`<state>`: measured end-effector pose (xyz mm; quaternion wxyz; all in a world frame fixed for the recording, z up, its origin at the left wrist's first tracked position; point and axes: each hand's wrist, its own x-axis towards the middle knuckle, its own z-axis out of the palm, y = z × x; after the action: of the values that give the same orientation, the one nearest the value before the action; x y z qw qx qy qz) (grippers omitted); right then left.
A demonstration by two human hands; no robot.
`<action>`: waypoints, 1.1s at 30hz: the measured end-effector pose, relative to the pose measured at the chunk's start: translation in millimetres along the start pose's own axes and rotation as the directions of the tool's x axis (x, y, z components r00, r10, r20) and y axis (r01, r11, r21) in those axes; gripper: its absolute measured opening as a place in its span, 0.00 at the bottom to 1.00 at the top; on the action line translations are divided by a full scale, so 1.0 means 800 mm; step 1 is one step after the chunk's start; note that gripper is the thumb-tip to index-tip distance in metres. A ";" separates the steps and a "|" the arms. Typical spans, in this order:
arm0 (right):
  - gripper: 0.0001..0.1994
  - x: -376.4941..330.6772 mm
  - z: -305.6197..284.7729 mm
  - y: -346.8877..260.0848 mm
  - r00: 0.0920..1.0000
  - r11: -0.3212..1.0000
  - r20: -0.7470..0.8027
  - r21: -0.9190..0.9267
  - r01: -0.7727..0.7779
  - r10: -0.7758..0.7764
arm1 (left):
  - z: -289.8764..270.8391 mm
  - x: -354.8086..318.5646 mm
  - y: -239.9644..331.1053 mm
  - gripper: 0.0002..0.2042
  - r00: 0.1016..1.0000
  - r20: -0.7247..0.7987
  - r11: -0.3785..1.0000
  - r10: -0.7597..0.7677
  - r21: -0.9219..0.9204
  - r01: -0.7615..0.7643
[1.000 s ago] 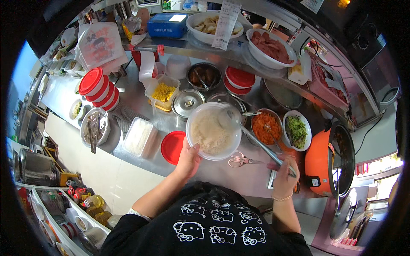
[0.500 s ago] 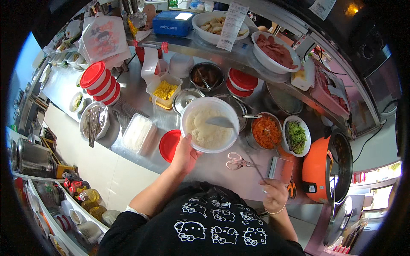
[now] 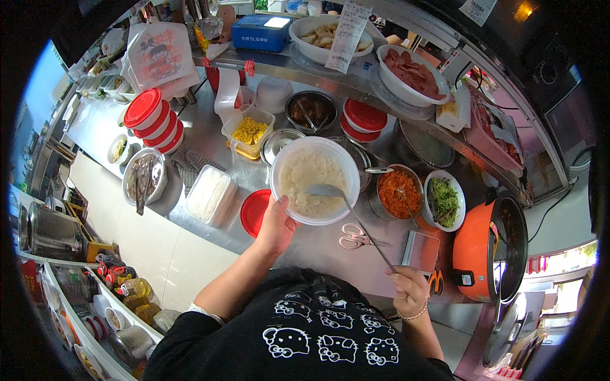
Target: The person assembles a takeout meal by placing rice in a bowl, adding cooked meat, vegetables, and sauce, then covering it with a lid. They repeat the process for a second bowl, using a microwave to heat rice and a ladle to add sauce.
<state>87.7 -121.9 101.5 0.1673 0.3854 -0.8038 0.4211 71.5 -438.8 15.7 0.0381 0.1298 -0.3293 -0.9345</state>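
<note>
Thumb of the left hand (image 3: 277,230) is bracing against the near-left side of the white bowl (image 3: 321,221), while the remaining fingers are supporting it from below, largely concealed, so their exact spread cannot be told. Fingers of the right hand (image 3: 410,289) are wrapping the handle end of the metal spoon (image 3: 326,190), leaving no visible gap. The spoon head is lying on the pale, grainy food (image 3: 311,166) inside the bowl, its shaft crossing the near-right rim. The bowl is apparently hanging above the steel counter (image 3: 311,254), mouth upward. Caution: with one hand supporting one side, the bowl could be tipping away from the palm if the spoon were pressing hard on the far side. Because the right hand is holding the spoon far from its head, a stiff clump could be twisting the shaft within the fingers, and a sudden release could be flinging grains over the rim. Pink-handled scissors (image 3: 354,237) are lying near the shaft, and a red lid (image 3: 255,213) is resting beside the left hand; farther right, a pot of shredded orange food (image 3: 380,208) and a dish of chopped greens (image 3: 462,206) are standing uncovered, where stray grains could be landing if a stroke were running wide
</note>
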 end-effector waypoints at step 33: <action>0.12 0.066 -0.002 -0.022 0.805 0.719 -0.076 0.503 -0.478 0.589 | 0.012 -0.026 -0.010 0.30 0.999 -0.045 1.000 0.026 0.015 -0.025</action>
<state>66.6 -152.1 143.5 0.0338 0.1121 -0.7320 0.6712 88.7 -423.4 22.6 0.0564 0.1469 -0.3369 -0.9283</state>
